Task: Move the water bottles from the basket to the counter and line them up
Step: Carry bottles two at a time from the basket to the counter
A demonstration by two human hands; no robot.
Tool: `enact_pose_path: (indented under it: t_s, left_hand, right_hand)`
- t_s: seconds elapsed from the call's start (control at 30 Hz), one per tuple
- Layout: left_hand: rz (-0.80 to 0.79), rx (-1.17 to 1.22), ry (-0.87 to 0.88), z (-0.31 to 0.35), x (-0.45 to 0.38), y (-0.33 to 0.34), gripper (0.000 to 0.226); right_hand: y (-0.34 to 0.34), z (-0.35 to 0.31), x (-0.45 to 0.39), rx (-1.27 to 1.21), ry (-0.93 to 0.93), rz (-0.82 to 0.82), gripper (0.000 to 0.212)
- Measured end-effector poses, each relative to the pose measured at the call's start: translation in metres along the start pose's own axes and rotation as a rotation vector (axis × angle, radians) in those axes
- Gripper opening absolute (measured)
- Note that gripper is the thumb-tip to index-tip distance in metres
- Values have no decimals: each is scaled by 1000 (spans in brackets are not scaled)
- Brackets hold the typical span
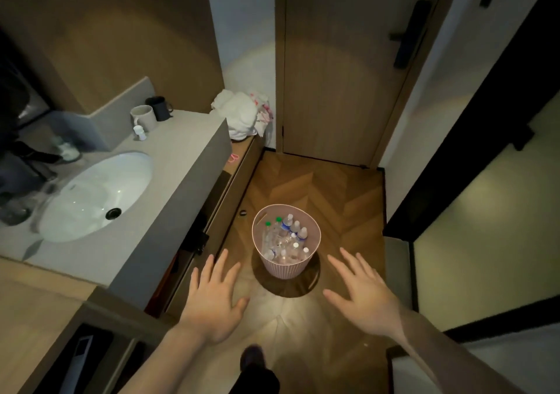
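Bottles (286,239) jumbled in basket (315,236), perhaps ten, lower ones hidden; left hand (212,299), right hand (368,296), fingers splayed, empty.

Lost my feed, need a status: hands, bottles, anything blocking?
Left hand and right hand open, empty. Bottles all in basket on floor. Path clear.

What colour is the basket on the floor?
Pale pink, with a ribbed wall; the head view shows the basket.

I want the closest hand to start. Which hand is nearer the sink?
Left. The left hand hovers beside the counter's edge, right of the sink; the right hand is farther right, past the basket.
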State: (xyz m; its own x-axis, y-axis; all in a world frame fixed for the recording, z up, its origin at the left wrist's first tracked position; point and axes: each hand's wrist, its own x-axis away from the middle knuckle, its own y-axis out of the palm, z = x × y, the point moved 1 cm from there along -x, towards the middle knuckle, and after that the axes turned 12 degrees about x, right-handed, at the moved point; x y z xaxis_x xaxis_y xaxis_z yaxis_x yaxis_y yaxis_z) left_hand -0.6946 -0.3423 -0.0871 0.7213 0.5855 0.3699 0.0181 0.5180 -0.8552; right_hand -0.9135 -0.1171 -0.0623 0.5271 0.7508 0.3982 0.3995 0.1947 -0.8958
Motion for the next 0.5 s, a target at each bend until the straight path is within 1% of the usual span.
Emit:
enact_pose_path:
  t_s: [0.17,0.37,0.5]
  left_hand:
    - [-1,22,-53,-13,-91,-9,79]
    - [-117,-26,-22,-28,-239,-22,77]
    - [-229,-97,7,-31,-341,-24,80]
  right_hand:
    - [-24,9,-102,27,-14,-50,78]
    - [-22,17,-252,80,12,-118,80]
    - [-19,18,-345,83,16,-193,79]
